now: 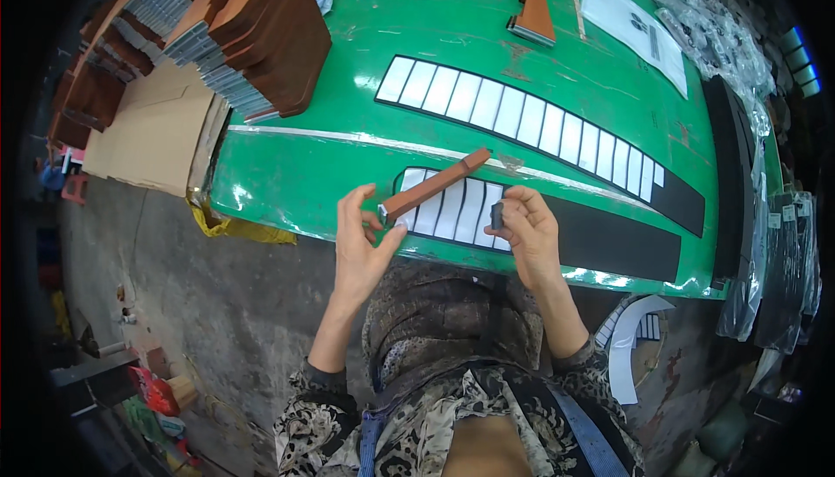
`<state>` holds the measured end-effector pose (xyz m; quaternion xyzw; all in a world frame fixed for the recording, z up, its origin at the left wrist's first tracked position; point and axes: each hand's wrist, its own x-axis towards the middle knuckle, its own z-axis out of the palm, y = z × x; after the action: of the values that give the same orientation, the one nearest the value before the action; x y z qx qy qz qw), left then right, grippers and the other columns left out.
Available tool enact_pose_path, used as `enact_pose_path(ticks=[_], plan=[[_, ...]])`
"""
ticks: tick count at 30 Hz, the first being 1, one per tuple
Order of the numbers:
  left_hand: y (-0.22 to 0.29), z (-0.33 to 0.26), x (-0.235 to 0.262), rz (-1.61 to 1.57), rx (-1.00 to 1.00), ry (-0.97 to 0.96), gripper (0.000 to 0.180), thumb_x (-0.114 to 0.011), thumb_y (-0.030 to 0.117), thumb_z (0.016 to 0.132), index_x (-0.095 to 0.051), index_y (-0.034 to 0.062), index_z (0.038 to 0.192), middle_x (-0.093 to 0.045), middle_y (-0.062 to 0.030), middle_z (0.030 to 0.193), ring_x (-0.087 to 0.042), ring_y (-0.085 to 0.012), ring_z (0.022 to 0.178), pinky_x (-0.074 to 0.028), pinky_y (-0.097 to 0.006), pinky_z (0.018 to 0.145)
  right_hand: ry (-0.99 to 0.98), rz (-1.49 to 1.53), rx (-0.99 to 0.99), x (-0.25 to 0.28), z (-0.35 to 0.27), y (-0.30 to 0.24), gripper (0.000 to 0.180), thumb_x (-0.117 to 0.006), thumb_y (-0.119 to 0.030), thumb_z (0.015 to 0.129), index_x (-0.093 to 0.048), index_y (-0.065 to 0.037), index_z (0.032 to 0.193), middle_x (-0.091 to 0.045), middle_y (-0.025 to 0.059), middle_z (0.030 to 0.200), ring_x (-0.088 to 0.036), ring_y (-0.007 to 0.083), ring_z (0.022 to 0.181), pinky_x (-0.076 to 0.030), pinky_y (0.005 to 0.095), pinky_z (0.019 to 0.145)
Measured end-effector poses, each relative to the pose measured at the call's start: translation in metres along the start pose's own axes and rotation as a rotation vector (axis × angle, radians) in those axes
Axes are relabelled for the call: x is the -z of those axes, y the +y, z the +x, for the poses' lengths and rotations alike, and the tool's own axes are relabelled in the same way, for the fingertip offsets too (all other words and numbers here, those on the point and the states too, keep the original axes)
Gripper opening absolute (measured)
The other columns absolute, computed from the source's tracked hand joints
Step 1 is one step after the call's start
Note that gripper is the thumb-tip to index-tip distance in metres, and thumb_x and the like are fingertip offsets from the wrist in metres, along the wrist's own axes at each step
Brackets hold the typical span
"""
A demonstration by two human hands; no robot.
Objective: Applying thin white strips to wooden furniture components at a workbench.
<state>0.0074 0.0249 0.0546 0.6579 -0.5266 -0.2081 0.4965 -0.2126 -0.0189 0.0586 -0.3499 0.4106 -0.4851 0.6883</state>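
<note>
A long brown bar point(439, 185) lies slantwise over a black strip backed with white panels point(459, 213), near the table's front edge. My left hand point(358, 246) is beside the bar's near left end, thumb and fingers spread apart around that end without closing on it. Between the thumb and fingers of my right hand point(532, 238) is a small black foam piece point(497, 215), held just above the strip's white panels. The right part of this strip is plain black point(617, 242). Behind lies a second, longer black strip with white panels point(522, 120).
Stacked brown panels point(274, 33) rise at the left of the green table point(348, 151), beside cardboard point(156, 129). Farther back sit a brown block point(532, 18) and a white plastic bag point(635, 29). Black strips point(729, 181) and clear plastic wrap point(718, 33) line the right edge.
</note>
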Motion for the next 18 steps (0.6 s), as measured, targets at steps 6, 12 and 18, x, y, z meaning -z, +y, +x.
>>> enact_pose_path(ticks=[6, 12, 18], plan=[[0.024, -0.028, -0.009, -0.052, -0.177, -0.116, 0.019, -0.067, 0.000, 0.078, -0.063, -0.0020, 0.097, -0.059, -0.0104, 0.095, -0.058, -0.0141, 0.071, -0.047, -0.026, 0.063, -0.049, -0.608, 0.465, -0.021, -0.008, 0.017, 0.022, -0.065, 0.002, 0.080, -0.056, 0.001, 0.100, -0.063, 0.0063, 0.082, -0.062, 0.0143, 0.070, -0.051, 0.0281, 0.063], [0.021, -0.014, -0.009, -0.238, -0.135, -0.431, 0.017, -0.065, -0.001, 0.079, -0.064, -0.0003, 0.096, -0.060, -0.0086, 0.090, -0.058, -0.0169, 0.070, -0.046, -0.028, 0.059, -0.266, -1.069, 0.904, -0.027, -0.011, 0.002, 0.022, -0.072, 0.004, 0.070, -0.062, -0.001, 0.088, -0.063, 0.0106, 0.075, -0.064, 0.0239, 0.067, -0.051, 0.0297, 0.058], [0.018, -0.010, -0.004, -0.382, -0.181, -0.537, 0.015, -0.066, -0.003, 0.078, -0.067, 0.0007, 0.092, -0.059, -0.0065, 0.089, -0.056, -0.0144, 0.074, -0.044, -0.026, 0.061, -0.366, -0.357, -0.140, -0.004, -0.018, -0.009, 0.026, -0.068, 0.000, 0.077, -0.064, 0.000, 0.102, -0.066, 0.0124, 0.087, -0.065, 0.0205, 0.077, -0.050, 0.0274, 0.070]])
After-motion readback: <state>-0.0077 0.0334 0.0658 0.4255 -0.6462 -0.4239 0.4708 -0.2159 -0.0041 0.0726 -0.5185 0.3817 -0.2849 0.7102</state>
